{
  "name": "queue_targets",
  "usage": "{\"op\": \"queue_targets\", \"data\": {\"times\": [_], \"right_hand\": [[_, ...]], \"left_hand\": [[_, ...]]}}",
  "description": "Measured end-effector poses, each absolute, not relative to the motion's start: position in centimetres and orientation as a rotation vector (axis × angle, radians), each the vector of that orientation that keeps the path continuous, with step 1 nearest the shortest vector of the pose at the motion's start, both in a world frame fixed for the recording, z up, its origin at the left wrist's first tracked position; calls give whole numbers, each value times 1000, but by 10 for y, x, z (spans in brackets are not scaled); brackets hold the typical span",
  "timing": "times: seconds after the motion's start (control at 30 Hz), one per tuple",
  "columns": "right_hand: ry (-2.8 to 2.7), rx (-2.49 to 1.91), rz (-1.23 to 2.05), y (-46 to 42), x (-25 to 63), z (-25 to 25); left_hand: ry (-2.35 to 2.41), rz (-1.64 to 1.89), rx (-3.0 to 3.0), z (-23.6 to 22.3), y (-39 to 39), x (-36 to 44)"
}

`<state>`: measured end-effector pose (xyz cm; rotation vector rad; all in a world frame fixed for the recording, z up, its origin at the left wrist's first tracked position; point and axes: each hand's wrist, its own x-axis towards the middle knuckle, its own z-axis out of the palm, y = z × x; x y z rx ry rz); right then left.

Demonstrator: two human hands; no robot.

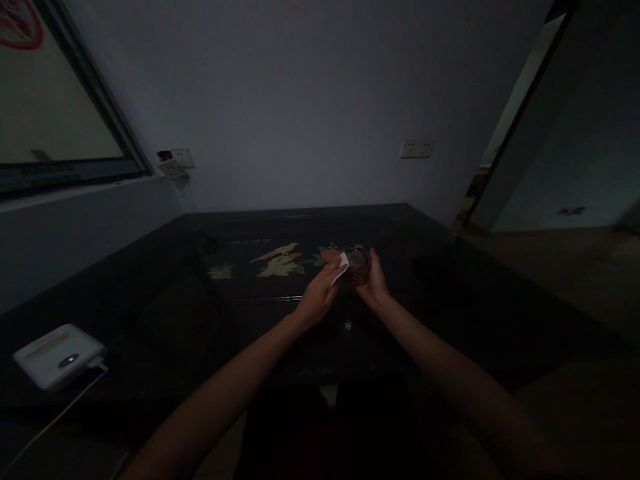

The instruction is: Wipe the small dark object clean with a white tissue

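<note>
Over the dark glossy table, both hands meet near the middle of the view. My right hand is wrapped round the right side of a round, clear glass vessel, which looks like a glass cup or bowl; the dim light hides its exact kind. My left hand grips a folded white tissue against the left side of the vessel. Part of the tissue is covered by the left fingers.
A flower-and-bird picture decorates the tabletop. At the left front lies a white box-shaped device with a white cable plugged into it. Wall sockets sit behind the table, and a window is at the left.
</note>
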<state>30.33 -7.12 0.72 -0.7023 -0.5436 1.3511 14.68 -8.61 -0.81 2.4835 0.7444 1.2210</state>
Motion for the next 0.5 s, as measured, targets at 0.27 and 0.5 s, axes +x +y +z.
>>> {"op": "queue_targets", "data": {"times": [0.27,0.5], "right_hand": [[-484,-717,1352,-68,305,5],[-507,-785,1365,-70,302,3]], "left_hand": [[650,1234,2609,-3,-92,146],[510,1195,2710,0,-97,148]]}}
